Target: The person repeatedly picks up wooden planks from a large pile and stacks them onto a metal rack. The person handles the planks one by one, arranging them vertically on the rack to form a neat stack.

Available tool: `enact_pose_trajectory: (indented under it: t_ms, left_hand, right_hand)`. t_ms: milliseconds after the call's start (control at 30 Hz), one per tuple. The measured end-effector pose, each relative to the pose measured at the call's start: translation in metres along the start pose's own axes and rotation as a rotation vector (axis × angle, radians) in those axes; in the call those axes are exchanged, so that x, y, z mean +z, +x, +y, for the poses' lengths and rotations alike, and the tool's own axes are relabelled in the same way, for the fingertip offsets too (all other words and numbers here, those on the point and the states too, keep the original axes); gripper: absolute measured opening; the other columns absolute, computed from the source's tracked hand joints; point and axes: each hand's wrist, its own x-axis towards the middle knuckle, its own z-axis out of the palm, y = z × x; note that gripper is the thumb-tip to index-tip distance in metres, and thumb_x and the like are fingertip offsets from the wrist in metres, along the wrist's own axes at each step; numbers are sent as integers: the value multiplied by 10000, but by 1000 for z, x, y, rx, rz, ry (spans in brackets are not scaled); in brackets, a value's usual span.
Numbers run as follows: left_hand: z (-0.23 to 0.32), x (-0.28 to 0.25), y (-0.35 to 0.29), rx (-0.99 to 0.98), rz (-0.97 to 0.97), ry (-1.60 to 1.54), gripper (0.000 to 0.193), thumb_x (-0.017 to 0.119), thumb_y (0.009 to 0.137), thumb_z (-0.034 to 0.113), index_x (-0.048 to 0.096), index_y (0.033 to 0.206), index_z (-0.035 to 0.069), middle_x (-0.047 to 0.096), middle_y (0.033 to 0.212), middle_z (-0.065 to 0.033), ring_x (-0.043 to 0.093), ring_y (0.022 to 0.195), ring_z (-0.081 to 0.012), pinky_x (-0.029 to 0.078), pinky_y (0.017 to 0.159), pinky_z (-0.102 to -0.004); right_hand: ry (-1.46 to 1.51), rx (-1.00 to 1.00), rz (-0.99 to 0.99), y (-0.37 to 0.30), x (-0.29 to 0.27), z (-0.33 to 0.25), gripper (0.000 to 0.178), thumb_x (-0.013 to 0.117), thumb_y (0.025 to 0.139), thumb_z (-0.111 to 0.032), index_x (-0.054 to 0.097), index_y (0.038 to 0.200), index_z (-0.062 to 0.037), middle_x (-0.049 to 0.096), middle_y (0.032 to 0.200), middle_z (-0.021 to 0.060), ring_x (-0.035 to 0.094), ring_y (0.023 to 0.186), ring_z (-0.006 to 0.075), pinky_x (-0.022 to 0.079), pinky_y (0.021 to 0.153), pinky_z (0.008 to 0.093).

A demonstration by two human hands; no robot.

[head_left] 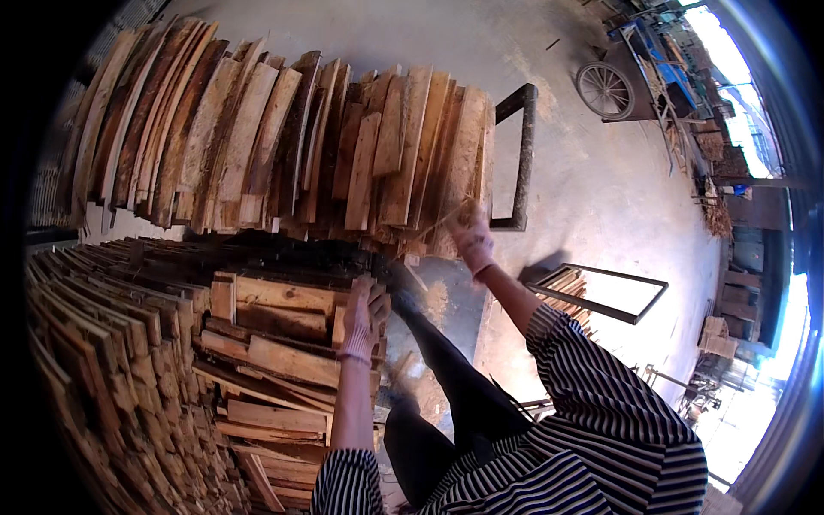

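Observation:
My right hand (472, 240), in a pale pinkish work glove, is at the near right end of the large stack of upright-looking rough boards (382, 146). Its fingers are closed around what looks like a thin wooden strip (435, 226), slightly blurred. Lower and to the left, my left hand (362, 319), gloved alike, lies against the ends of a second pile of boards (287, 296). Its fingers point away from me, stretched along the wood. Part of the fingertips is hard to make out against the brown boards.
A dense stack of short planks (112, 369) fills the left. Dark metal frames (522, 163) stand beside the far stack, another frame (635, 313) by a wood bundle at right. A spoked-wheel cart (605, 90) is farther off. Wood scraps and sawdust (436, 300) lie near my legs.

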Motion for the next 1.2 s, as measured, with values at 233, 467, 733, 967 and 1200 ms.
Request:
enact_pose_trajectory:
  t_ms: [233,467,733,967,1200]
  left_hand:
    - [26,124,135,-321,379,-160,861,832,778,723,577,1393,177,631,1249,-225,555,699,-195,429,417,-271]
    - [42,162,141,-168,243,-237,670,774,918,604,602,1412,186,725,1264,-138,751,994,-250,591,483,-353]
    - [71,167,112,-180,129,1,372,637,1069,411,660,1343,161,722,1098,-114,717,936,-227,594,815,-396]
    - [26,214,85,336,205,104,545,819,946,365,660,1353,39,740,1197,-85,681,1067,-185,553,914,-342]
    - [-22,190,-89,299,559,573,509,914,826,343,660,1116,11,741,984,-87,686,865,-157,567,742,-332]
  right_hand:
    - [-124,188,198,99,-7,-41,1057,836,854,-489,313,1633,-1,352,1631,337,384,1509,473,367,1240,456]
    - [116,84,-102,89,24,-77,1091,832,873,-518,253,1662,-37,368,1644,305,395,1510,466,378,1230,466]
    - [124,452,-259,100,12,-144,1226,816,816,-656,233,1650,25,467,1580,319,478,1466,434,417,1184,472]
    - [854,362,-341,104,-9,-106,814,906,834,-389,557,1437,32,735,1094,132,717,880,240,599,818,378]
    - [1200,719,-857,-24,-37,-61,758,741,960,-572,534,1499,-81,694,1296,93,680,1146,280,560,1024,442]
